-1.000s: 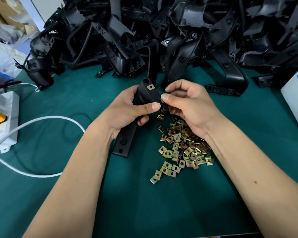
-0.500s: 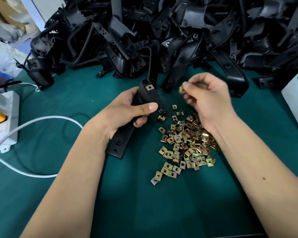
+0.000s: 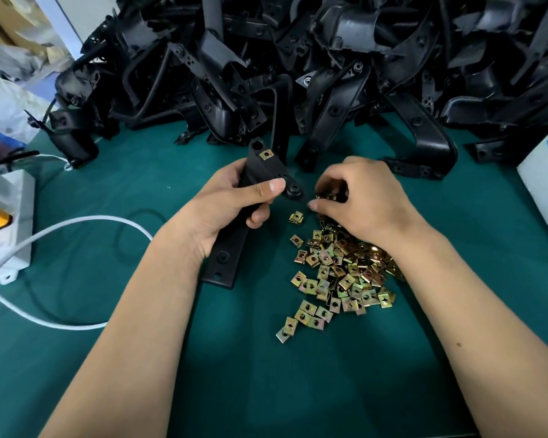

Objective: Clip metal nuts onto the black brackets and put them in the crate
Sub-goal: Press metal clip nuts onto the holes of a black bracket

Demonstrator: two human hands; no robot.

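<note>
Lowered from mid-air since the earlier frame, the right hand (image 3: pixel 366 197) now rests, fingers curled, on the far edge of one loose pile of clip nuts (image 3: pixel 342 270); whether it pinches one cannot be told. Left hand (image 3: pixel 231 203) grips one black bracket (image 3: pixel 234 245) bearing one clipped nut (image 3: pixel 266 154), above the green mat (image 3: pixel 234 374).

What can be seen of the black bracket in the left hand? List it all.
The black bracket is a long, matte strip that looks like moulded plastic. Its wider upper end carries one brass-coloured clip nut beside a round hole; a round boss juts out towards the right hand. The lower end has two holes and seems to rest on the green mat. It leans tilted, top away from the person. The left hand grips its middle, thumb across the front.
</note>
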